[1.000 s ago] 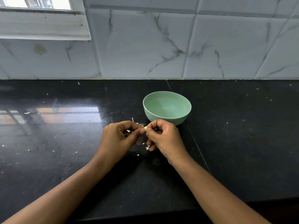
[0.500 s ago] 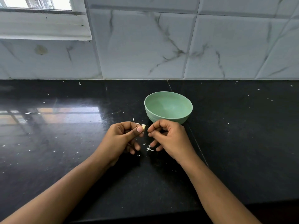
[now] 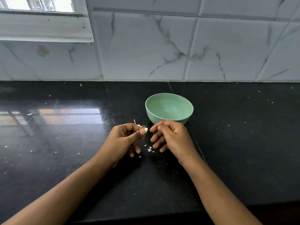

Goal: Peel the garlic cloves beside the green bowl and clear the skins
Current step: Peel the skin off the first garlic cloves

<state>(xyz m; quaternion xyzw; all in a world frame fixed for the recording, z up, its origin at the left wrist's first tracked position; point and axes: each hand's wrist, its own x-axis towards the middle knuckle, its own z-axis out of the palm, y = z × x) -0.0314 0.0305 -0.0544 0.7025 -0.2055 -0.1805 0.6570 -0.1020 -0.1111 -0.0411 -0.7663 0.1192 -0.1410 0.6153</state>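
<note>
My left hand [image 3: 125,140] pinches a small pale garlic clove [image 3: 146,129] between thumb and forefinger, just left of the green bowl [image 3: 169,109]. The bowl holds nothing. My right hand [image 3: 170,137] hovers a short gap to the right of the clove, in front of the bowl. Its thumb and forefinger tips meet; whether a bit of skin sits between them is too small to tell. Its other fingers hang loosely. White skin flakes [image 3: 149,150] lie on the black counter [image 3: 65,159] below and between the hands. A few more skin pieces [image 3: 135,122] stick out behind my left hand.
The glossy black counter runs left and right, dotted with tiny white specks. A marble-patterned tiled wall [image 3: 162,46] rises behind it, with a window sill [image 3: 45,28] at the upper left. The counter's front edge lies beneath my forearms.
Both hands worked together on the clove a second ago. My right hand has since pulled away to the right, while the left keeps the clove. More skin flakes show on the counter.
</note>
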